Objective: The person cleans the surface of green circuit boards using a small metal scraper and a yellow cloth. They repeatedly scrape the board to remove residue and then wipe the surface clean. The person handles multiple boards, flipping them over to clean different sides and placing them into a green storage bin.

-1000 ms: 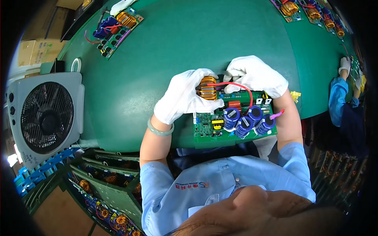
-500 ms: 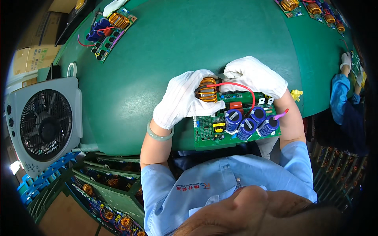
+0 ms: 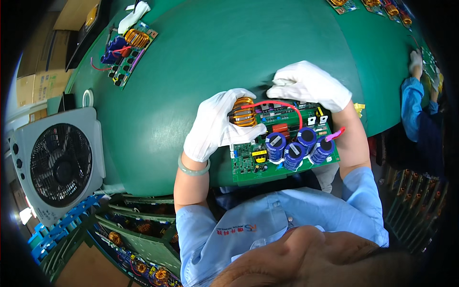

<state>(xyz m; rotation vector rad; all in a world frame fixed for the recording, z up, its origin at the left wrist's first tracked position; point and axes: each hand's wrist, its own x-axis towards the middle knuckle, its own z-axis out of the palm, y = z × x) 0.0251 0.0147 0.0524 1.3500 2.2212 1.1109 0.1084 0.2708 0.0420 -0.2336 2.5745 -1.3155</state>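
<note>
A green circuit board (image 3: 244, 171) sits at the near edge of the table, tilted slightly. It carries blue cylindrical capacitors (image 3: 294, 154), a red block component (image 3: 280, 128) and a red wire (image 3: 290, 106) arching over it. My white-gloved left hand (image 3: 208, 125) is closed around the copper-wound coil (image 3: 243, 114) at the board's far left corner, thumb along the board. Just beyond the board's far edge is my gloved right hand (image 3: 311, 87), fingers curled and pressed together; whatever they may hold is hidden.
Another board with a coil (image 3: 126, 55) lies far left beside a white glove (image 3: 134, 16). A grey fan (image 3: 62, 165) stands at left, above green racks (image 3: 138, 234) of boards. More boards (image 3: 382, 8) lie far right, where a co-worker's gloved hand (image 3: 416, 63) shows.
My right hand has lifted slightly away from the board's far edge, uncovering parts there. The board and left hand have shifted a little left; the whole view has tilted somewhat.
</note>
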